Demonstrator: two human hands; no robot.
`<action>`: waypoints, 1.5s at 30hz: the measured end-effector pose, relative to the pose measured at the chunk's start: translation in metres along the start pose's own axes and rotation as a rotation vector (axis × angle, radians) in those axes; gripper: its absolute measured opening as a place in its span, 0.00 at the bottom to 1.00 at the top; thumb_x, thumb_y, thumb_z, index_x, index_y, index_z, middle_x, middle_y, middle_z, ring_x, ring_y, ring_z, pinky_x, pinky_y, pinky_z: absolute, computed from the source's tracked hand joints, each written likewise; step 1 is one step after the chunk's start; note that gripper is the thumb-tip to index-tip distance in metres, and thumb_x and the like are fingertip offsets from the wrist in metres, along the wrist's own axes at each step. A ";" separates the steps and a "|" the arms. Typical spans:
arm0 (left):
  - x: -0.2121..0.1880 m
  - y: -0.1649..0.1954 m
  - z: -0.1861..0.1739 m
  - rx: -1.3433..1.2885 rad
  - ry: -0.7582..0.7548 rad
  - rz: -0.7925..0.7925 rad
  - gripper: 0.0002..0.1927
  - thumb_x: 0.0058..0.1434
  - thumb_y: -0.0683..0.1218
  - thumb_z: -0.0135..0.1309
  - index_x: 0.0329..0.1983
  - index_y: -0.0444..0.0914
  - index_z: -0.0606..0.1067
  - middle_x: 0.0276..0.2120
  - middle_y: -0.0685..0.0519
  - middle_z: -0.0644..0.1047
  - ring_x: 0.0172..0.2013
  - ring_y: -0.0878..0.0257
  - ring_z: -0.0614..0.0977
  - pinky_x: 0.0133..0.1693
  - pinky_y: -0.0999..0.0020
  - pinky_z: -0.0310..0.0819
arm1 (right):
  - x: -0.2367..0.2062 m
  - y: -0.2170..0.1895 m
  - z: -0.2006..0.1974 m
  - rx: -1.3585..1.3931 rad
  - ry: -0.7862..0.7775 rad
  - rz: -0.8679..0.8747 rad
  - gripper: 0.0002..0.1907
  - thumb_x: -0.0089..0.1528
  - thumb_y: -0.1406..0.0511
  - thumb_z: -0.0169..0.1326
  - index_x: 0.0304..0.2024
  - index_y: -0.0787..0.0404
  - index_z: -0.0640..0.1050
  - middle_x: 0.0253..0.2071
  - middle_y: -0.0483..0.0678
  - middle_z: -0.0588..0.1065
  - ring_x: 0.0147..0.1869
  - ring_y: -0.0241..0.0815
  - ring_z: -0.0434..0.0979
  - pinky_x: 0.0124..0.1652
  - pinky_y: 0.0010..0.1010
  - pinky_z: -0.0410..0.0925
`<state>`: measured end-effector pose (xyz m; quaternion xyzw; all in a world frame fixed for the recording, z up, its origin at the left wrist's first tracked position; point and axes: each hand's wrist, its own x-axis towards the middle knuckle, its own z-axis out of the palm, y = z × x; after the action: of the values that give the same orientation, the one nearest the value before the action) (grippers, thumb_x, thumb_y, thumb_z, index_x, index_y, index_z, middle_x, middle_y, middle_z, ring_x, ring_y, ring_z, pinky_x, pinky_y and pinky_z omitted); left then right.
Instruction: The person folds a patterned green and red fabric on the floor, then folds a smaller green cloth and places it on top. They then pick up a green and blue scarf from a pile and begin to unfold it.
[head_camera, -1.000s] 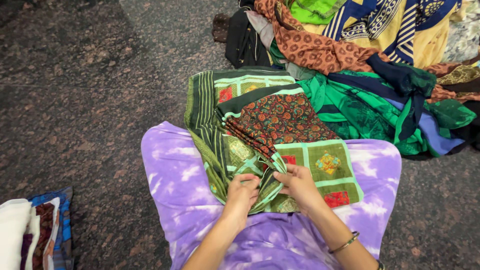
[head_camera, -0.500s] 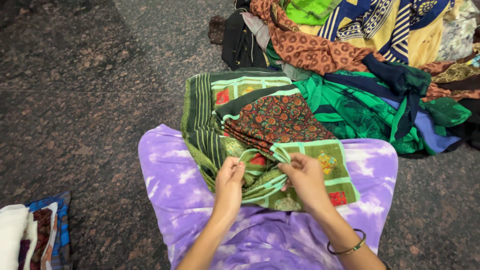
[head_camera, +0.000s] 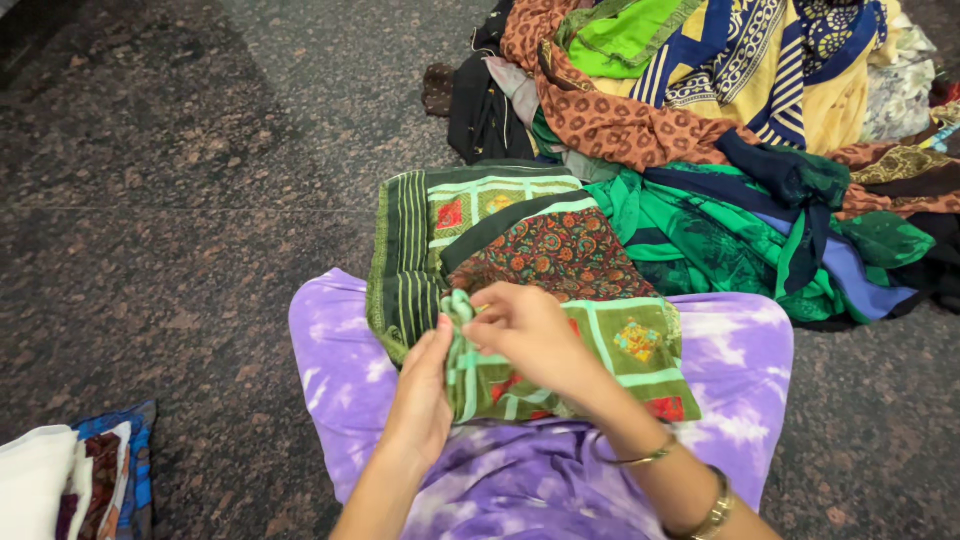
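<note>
A green patchwork cloth (head_camera: 520, 250) with red and orange squares lies across my lap, over purple tie-dye trousers (head_camera: 340, 360). My left hand (head_camera: 425, 385) pinches a gathered pale-green edge of the cloth from the left. My right hand (head_camera: 530, 335) grips the same bunched edge from the right, fingers curled over it. The two hands nearly touch. Bangles sit on my right wrist.
A heap of loose clothes (head_camera: 720, 110) in green, yellow, blue, brown and black lies on the dark speckled stone floor (head_camera: 180, 200) ahead and to the right. A small stack of folded fabric (head_camera: 70, 480) sits at the lower left corner.
My hands have come together on the cloth's edge, gathering it into a bunch. The right hand moved left across the cloth toward the left hand.
</note>
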<state>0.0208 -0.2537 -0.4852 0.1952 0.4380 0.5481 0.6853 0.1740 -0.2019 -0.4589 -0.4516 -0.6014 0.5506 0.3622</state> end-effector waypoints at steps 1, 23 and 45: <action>-0.001 0.002 -0.006 -0.045 -0.006 -0.091 0.13 0.68 0.50 0.49 0.45 0.36 0.75 0.38 0.49 0.81 0.37 0.61 0.84 0.41 0.64 0.80 | 0.001 0.014 -0.013 0.026 0.022 -0.021 0.18 0.57 0.66 0.61 0.48 0.66 0.79 0.36 0.51 0.82 0.37 0.38 0.84 0.38 0.30 0.76; 0.005 0.038 -0.025 0.292 -0.052 -0.029 0.16 0.65 0.47 0.49 0.54 0.38 0.76 0.47 0.50 0.82 0.45 0.62 0.84 0.48 0.61 0.79 | -0.121 0.145 -0.141 -0.080 0.679 -0.235 0.11 0.66 0.62 0.59 0.41 0.66 0.80 0.49 0.47 0.75 0.48 0.35 0.73 0.46 0.26 0.66; 0.035 0.393 0.214 0.950 -0.322 0.633 0.09 0.64 0.41 0.53 0.46 0.35 0.77 0.43 0.49 0.83 0.47 0.58 0.83 0.54 0.57 0.78 | 0.065 -0.271 -0.265 0.329 0.366 -0.718 0.09 0.70 0.64 0.48 0.46 0.62 0.75 0.49 0.49 0.78 0.53 0.42 0.79 0.57 0.39 0.72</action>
<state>-0.0324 -0.0492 -0.0899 0.6826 0.4463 0.4330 0.3840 0.3604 -0.0476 -0.1596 -0.2401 -0.5506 0.3891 0.6984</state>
